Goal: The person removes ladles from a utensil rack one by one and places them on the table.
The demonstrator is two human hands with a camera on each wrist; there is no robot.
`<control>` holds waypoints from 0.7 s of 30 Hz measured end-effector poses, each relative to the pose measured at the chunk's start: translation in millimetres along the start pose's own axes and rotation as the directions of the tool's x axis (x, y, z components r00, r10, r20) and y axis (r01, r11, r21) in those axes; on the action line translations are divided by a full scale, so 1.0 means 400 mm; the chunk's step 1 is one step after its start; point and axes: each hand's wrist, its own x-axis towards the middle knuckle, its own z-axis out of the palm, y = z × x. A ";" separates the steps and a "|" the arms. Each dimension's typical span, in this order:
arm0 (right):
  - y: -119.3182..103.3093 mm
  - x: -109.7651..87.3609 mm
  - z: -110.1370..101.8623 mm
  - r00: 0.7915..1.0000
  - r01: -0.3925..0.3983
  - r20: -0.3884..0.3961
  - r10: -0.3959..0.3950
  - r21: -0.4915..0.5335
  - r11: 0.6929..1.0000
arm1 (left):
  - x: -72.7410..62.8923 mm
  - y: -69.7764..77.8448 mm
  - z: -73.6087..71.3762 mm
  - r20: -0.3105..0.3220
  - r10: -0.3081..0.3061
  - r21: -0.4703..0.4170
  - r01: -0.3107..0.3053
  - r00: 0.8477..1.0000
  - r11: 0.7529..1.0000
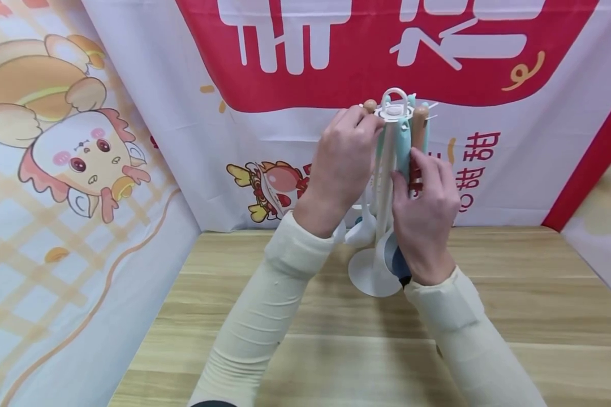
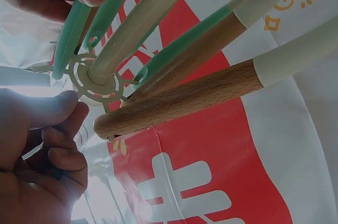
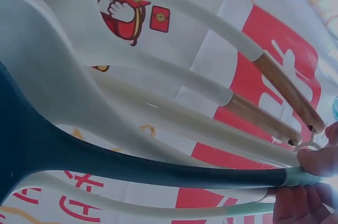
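A white utensil rack (image 1: 373,274) stands upright on the table, with a ring (image 2: 84,87) and loop at its top. My left hand (image 1: 343,155) is at that ring, thumb and forefinger pinched together at its edge. My right hand (image 1: 427,209) pinches the mint handle (image 1: 403,148) of a dark blue utensil (image 3: 132,168), whose head is only partly shown. The handle's end is up by the ring; whether it hangs on a hook I cannot tell. Wooden-handled utensils (image 2: 179,97) and other mint-handled ones hang around the pole (image 2: 140,20). A pale ladle-like head (image 3: 42,49) is beside the blue utensil.
The rack is near the back of the wooden table (image 1: 336,362), close to a printed red and white cloth (image 1: 285,135). Another printed cloth (image 1: 56,226) hangs along the left side. White utensil heads (image 1: 361,229) hang low on the rack.
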 end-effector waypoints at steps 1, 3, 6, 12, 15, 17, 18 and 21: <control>0.000 0.001 0.001 1.000 -0.004 -0.009 0.004 0.006 1.000 | 0.001 0.000 0.000 0.000 0.003 0.000 -0.003 1.000 1.000; 0.000 0.004 0.004 1.000 -0.012 -0.022 0.013 0.018 1.000 | 0.002 0.001 -0.001 0.004 0.003 -0.001 -0.003 1.000 1.000; -0.001 0.006 0.005 1.000 -0.015 -0.023 0.015 0.013 1.000 | 0.002 0.001 -0.001 0.011 0.000 0.003 0.000 1.000 1.000; -0.005 0.007 0.003 1.000 -0.014 -0.017 0.014 0.008 1.000 | 0.000 0.001 -0.002 0.005 -0.001 0.005 0.001 1.000 1.000; -0.008 0.008 0.005 1.000 -0.017 -0.020 0.017 0.023 1.000 | -0.001 0.000 -0.002 0.002 0.001 0.005 -0.001 1.000 1.000; -0.012 0.009 0.003 1.000 -0.017 -0.017 0.017 0.029 0.999 | -0.001 -0.001 -0.003 0.003 0.003 0.006 -0.003 1.000 1.000; -0.014 0.009 0.001 1.000 -0.017 -0.016 0.017 0.031 0.999 | -0.001 -0.001 -0.003 -0.002 0.006 0.007 -0.006 1.000 1.000; -0.019 0.008 -0.005 1.000 -0.016 -0.006 0.016 0.033 0.999 | -0.003 -0.002 -0.001 -0.011 0.009 0.010 -0.009 1.000 1.000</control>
